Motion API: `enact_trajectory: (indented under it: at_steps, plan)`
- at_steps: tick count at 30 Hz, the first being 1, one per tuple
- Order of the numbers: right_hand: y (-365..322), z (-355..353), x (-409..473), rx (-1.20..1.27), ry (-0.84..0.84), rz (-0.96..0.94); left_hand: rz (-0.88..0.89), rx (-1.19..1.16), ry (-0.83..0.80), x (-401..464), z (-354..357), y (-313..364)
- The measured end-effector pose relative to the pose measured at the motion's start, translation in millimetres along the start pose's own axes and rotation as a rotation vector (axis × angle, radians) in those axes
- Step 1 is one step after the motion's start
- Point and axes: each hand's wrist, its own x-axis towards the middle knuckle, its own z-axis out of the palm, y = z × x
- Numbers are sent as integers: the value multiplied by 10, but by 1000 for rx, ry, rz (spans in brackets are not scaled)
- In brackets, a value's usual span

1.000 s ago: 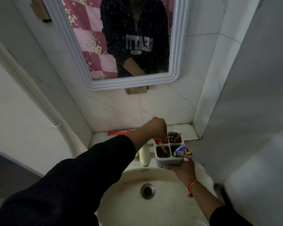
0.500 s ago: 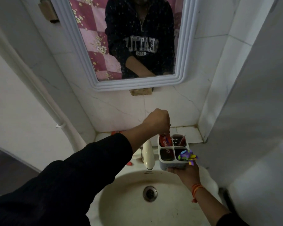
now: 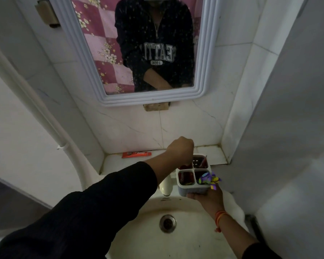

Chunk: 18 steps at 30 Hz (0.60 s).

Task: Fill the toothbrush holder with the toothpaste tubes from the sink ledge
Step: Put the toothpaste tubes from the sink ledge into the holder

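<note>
Right of centre, the right hand cups the base of a white four-cell holder above the sink. The left hand hangs fisted over the holder's back-left cell, fingers curled down into it; what they grip, I cannot tell. One red tube lies flat on the ledge, left of the hands. A purple wrapper pokes from the front-right cell.

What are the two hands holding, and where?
Right hand supports the toothbrush holder from underneath. Left hand is closed above it; its contents are hidden.
</note>
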Motion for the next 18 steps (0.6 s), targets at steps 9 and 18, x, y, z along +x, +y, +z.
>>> enact_trajectory:
  at_steps: [9, 18]
  plan:
    - [-70, -53, -60, 91, -82, 118, -154, -381, -305, 131, -131, -320]
    - [-90, -44, -62, 81, -60, 155, -280, -139, -117, 141, 46, -1228]
